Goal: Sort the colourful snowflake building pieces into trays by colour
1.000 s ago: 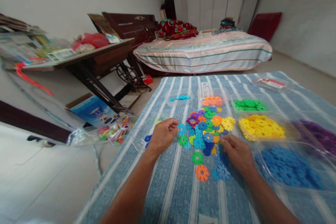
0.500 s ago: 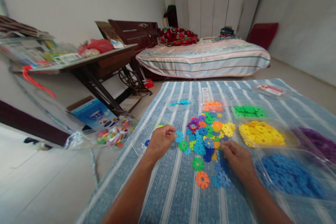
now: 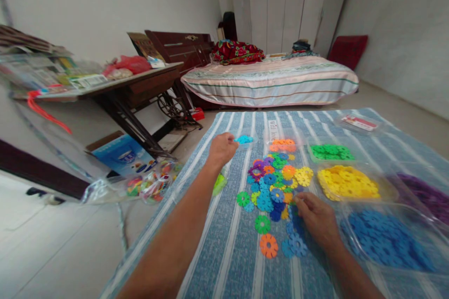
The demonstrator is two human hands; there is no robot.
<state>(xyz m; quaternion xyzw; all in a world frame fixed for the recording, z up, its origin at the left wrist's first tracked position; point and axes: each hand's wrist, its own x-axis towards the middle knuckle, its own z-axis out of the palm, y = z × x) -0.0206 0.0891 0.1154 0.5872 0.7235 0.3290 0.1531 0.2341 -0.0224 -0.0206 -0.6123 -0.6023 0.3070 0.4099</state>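
The left hand (image 3: 221, 148) has moved from the mixed pile (image 3: 275, 182) up to the light-blue pieces (image 3: 244, 139) at upper centre, fingers pinched together there. The right hand (image 3: 315, 219) stays at the pile's lower right edge, fingers curled on blue pieces (image 3: 293, 245).

Plain pale walls (image 3: 105, 4) close the room, and the floor (image 3: 45, 252) is light and smooth, with a blue-and-white striped cloth (image 3: 228, 252) spread over it in the foreground. Against the far wall stand tall glossy white wardrobe doors (image 3: 280, 4) that catch a spot of light, and before them lies a low bed (image 3: 270, 81) under a striped cover, a dark wooden headboard (image 3: 178, 46) beside it. To the left stands a cluttered wooden table (image 3: 133, 84) on dark iron treadle legs.
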